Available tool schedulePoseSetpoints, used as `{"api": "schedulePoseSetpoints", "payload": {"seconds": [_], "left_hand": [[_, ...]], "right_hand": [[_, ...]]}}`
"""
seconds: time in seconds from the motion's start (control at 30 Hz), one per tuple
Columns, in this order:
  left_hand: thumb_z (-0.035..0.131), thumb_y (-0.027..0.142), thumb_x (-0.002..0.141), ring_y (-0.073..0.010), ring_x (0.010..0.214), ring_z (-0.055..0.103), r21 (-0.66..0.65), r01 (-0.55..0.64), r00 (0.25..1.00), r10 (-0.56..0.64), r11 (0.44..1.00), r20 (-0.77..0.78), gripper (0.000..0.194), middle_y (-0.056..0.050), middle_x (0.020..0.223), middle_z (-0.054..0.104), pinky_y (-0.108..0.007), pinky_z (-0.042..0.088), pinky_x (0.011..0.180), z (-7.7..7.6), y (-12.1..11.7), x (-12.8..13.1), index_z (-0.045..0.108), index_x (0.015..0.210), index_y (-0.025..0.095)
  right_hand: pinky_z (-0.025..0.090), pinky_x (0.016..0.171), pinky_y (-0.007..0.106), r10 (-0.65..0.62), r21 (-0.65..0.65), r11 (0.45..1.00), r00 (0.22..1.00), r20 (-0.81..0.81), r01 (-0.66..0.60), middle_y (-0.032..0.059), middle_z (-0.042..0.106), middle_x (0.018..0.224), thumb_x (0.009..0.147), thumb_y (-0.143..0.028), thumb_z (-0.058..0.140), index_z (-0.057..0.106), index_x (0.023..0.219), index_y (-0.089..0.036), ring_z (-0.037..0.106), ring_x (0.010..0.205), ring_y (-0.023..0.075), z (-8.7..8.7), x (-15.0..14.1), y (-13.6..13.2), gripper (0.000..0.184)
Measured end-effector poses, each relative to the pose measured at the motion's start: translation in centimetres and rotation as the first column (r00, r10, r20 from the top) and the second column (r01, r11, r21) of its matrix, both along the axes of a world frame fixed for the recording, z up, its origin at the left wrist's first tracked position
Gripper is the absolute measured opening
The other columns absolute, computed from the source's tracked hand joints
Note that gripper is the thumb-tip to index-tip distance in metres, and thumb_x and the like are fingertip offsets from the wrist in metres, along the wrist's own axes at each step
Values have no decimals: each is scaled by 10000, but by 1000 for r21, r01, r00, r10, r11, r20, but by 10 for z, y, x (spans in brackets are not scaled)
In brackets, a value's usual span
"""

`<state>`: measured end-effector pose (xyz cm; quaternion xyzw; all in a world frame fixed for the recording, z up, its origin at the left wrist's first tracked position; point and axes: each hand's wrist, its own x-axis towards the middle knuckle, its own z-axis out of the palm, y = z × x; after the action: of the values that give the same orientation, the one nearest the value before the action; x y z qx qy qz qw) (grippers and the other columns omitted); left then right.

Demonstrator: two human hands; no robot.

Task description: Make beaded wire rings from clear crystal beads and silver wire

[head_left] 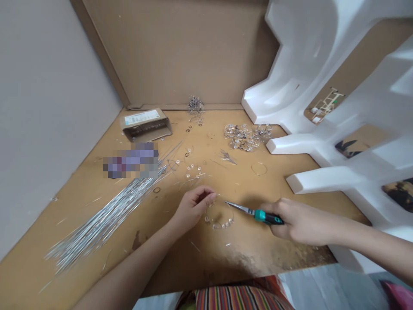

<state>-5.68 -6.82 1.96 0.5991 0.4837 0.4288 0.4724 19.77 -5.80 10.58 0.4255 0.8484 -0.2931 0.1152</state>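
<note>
My left hand (196, 206) pinches a thin wire ring (232, 211) at its upper left, between thumb and fingers. Several clear beads (225, 225) hang along the lower part of that ring. In my right hand (287, 219) is a pair of long-nose pliers (258, 214) with teal and black handles. The pliers' tip points left and reaches the upper right side of the ring; whether the jaws grip the wire is too small to tell. Just beyond my left hand, loose clear beads (192, 166) lie in a rough circle on the table.
A bundle of straight metal wires (106, 224) lies at left, near an open cardboard box (145, 125). Finished-looking beaded wire rings (243, 137) are heaped at back right, by a white plastic chair (309, 181). A bare wire ring (259, 168) lies in front of them. A tangled wire pile (195, 105) sits at the back.
</note>
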Motion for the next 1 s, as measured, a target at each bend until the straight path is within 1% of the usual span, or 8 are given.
{"api": "schedulePoseSetpoints", "payload": {"seconds": [0.13,0.3,0.47,0.63,0.8,0.9,1.0], "left_hand": [[532,371,783,-105,582,457,-10,-8,1000,8,1000,-4,213,22,613,509,-214,363,556,1,-1,2,565,748,163],[530,361,783,-102,571,445,-6,-17,1000,17,1000,-4,203,24,606,499,-212,354,540,2,-2,3,561,741,165],[527,337,790,-94,564,428,19,-5,1000,5,1000,-29,184,25,615,495,-207,342,530,2,-2,3,566,740,164],[522,337,795,-83,534,382,34,2,999,0,999,-44,188,32,600,461,-199,315,501,3,-4,3,563,738,162],[517,333,799,-85,539,371,49,-1,999,4,999,-50,186,33,605,450,-199,309,504,2,-3,3,558,736,163],[514,328,803,-85,541,372,59,5,998,-2,998,-56,184,33,606,447,-200,311,508,1,-3,2,556,733,163],[513,325,804,-85,537,377,59,6,998,-2,998,-61,181,33,605,452,-202,313,506,1,-4,3,560,736,164]], "right_hand": [[295,480,210,-24,-72,997,999,-30,22,-22,534,615,689,-161,470,516,780,-201,463,530,107,-2,5,1,110],[292,487,210,-20,-83,996,999,-28,17,-27,513,593,676,-149,470,495,743,-193,443,516,99,-6,10,1,83],[278,483,207,-9,-85,996,999,-37,6,-42,466,557,680,-160,476,479,715,-193,402,498,85,-7,7,2,49],[262,465,201,-1,-57,998,999,-36,-1,-50,427,539,657,-146,469,467,699,-199,373,484,80,-4,5,2,68],[255,467,204,1,-7,1000,1000,-26,-1,-51,416,517,638,-145,471,481,687,-198,357,473,79,-6,4,3,74],[252,469,208,4,0,1000,1000,-11,-4,-48,426,515,642,-151,469,496,692,-199,362,470,82,-7,3,3,74],[248,477,218,-3,36,999,1000,14,3,-45,433,514,646,-163,472,510,712,-207,383,478,92,-6,2,0,88]]}}
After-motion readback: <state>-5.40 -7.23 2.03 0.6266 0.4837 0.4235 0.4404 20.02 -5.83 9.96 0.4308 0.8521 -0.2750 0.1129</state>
